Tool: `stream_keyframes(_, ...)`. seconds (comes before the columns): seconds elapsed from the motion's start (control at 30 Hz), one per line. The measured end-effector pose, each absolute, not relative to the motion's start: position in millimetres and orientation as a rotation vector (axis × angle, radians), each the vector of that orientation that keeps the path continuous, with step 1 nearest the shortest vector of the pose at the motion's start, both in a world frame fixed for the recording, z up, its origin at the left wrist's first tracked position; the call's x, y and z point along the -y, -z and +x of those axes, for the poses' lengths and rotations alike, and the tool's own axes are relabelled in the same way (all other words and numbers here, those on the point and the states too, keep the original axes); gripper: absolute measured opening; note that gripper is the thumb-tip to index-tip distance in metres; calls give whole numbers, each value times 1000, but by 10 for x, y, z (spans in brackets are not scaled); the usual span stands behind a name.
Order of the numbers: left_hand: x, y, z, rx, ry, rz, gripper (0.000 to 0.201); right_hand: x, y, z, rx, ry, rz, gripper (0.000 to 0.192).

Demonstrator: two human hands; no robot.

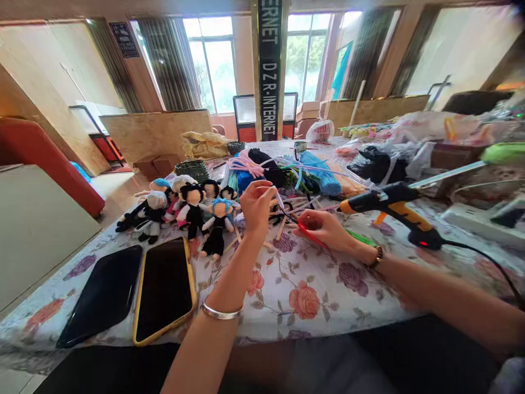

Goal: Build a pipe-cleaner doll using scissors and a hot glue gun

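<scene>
My left hand (pixel 256 207) is raised above the floral tablecloth (pixel 287 284) and pinches the end of a thin pale pipe cleaner (pixel 279 200). My right hand (pixel 326 230) rests on the table just to the right and grips red-handled scissors (pixel 308 233), their blades angled toward the pipe cleaner. Small sticks and pipe cleaner pieces lie scattered behind both hands.
Several small yarn dolls (pixel 184 210) lie left of my hands. Two dark phones (pixel 135 293) sit at the near left edge. A yellow and black glue gun (pixel 394 210) stands at right, cord trailing. Bundles of coloured pipe cleaners (pixel 287 169) and plastic bags (pixel 385 158) crowd the back.
</scene>
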State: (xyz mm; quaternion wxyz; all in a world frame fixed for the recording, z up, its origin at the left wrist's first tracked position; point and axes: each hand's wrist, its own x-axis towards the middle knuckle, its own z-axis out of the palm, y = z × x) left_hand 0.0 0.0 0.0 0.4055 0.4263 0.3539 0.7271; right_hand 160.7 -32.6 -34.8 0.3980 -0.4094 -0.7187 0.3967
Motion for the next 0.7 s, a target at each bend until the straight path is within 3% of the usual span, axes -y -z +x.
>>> stream_keyframes(0.7,19,0,13,-909,-1836,1075,11,303,418,1643,1862,-947,-1021,43)
